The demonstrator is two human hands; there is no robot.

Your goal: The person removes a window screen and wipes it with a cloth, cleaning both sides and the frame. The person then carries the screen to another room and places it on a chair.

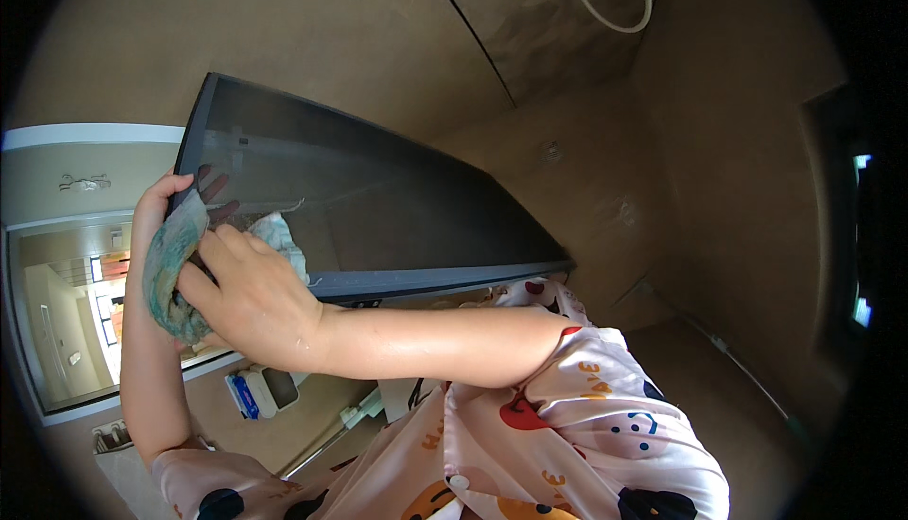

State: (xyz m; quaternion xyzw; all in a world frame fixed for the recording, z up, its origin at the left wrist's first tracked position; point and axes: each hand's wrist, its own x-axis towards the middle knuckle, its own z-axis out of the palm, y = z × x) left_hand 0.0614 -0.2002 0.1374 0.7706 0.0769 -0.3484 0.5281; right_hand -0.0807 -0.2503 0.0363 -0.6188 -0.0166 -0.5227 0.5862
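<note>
A large dark panel [355, 193] in a black-grey frame stands tilted in front of me; it looks like a window screen, though I cannot tell mesh from glass. My left hand [162, 197] grips its left side edge, thumb on the near face. Dark finger shapes show in the panel beside that thumb. My right hand [255, 296] holds a bunched, damp-looking green-and-white cloth [170, 271] against the panel's lower left corner, close to the left hand. Another pale blue-white part of cloth [282, 240] sticks out beyond the right knuckles, over the panel face.
Behind my left arm is a white-framed window or mirror [67, 321]. Below it are a pale holder [278, 389] with a blue packet [245, 398] and a rod with a pale fitting [351, 417]. A white hose [613, 27] loops at top right. A thin rod [755, 381] leans at lower right.
</note>
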